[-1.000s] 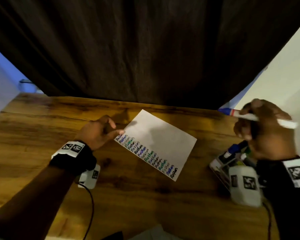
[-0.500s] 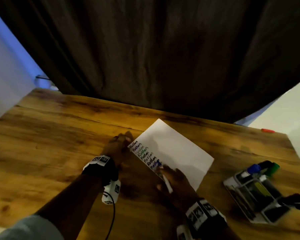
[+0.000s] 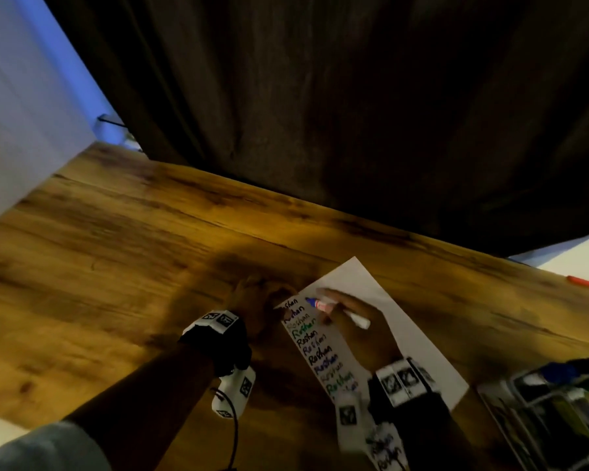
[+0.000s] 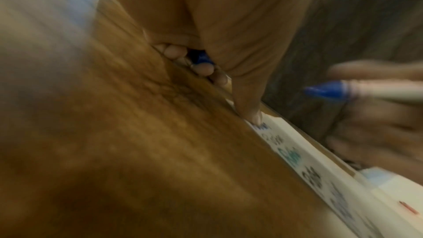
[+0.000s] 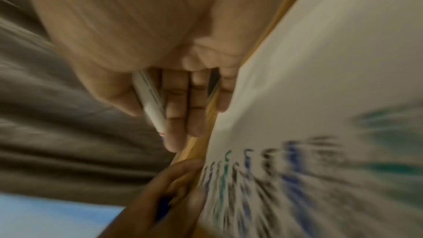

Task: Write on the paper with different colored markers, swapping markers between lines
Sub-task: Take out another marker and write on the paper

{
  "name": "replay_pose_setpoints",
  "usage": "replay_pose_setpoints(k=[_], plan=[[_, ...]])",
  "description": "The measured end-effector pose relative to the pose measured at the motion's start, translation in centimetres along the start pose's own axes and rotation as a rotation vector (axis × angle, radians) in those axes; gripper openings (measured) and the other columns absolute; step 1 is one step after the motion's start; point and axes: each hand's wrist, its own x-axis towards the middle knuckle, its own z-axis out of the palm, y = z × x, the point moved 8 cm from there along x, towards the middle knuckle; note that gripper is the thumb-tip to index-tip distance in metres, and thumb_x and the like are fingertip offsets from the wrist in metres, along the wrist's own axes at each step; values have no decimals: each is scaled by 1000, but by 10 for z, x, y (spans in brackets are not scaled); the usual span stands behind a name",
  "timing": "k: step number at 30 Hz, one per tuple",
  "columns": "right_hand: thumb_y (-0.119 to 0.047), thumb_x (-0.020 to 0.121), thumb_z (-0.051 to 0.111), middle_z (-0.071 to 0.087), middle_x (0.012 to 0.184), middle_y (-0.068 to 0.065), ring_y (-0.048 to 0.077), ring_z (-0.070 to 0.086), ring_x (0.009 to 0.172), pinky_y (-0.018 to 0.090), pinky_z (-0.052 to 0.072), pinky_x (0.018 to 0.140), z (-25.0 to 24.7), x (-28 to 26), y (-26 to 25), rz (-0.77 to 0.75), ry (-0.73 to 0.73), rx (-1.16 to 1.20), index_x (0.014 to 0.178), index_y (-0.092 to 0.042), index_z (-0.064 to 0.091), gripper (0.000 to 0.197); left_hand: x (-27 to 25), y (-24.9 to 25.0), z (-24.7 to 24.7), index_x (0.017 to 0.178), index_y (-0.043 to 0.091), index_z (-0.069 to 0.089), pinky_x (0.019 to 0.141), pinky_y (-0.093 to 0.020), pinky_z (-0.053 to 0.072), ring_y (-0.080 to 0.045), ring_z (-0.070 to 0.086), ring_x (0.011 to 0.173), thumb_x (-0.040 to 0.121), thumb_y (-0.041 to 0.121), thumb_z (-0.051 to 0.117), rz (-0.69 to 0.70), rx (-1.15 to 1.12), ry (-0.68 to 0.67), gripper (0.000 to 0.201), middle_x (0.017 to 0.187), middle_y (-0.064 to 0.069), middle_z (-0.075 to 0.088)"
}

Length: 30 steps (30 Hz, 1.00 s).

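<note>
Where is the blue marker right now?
In the head view, the blue marker is in the right hand, over the paper by the top written lines.

Right hand grips a blue-tipped marker over the paper; left hand rests at the sheet's edge on the wooden table

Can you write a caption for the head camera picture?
Right hand holds a blue marker over the paper.

Home desk before dark curtain
</note>
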Motion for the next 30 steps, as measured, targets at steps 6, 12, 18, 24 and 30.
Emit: replay_pose_setpoints(k=[6,12,18,24,30], plan=[[-15,84,72,71,91,-10,1,66,81,15,51,67,2,48,36,-25,95,-62,100,-15,70,16,4,-3,1,124,60,44,114,-42,24,-24,28,137,78,65,59,-2,-23,-31,49,139,6,40],[1,78,71,70,71,-7,4,65,67,15,51,56,6,48,52,-30,155,-118,79,-17,69,18,3,-4,-1,126,53,50,110,-40,33,-24,35,131,78,59,67,-4,-67,-3,51,132,3,40],[-7,78,72,69,74,-13,1,65,70,13,50,58,5,49,50,-53,144,-161,82,-15,69,10,4,-7,2,123,52,52,109,-42,37,-20,37,128,77,60,68,-8,-109,10,49,130,6,38],[-23,73,68,70,74,-5,7,65,67,19,52,56,5,49,50,-56,133,-152,81,-15,68,12,5,-7,1,124,51,52,107,-39,38,-20,37,128,77,60,68,-3,-102,6,51,125,6,38],[-13,79,70,71,79,-8,7,66,71,24,55,60,5,49,50,-65,138,-142,84,-17,69,7,6,-7,-1,123,51,54,105,-41,40,-20,40,124,77,57,71,9,-116,30,49,123,6,41]])
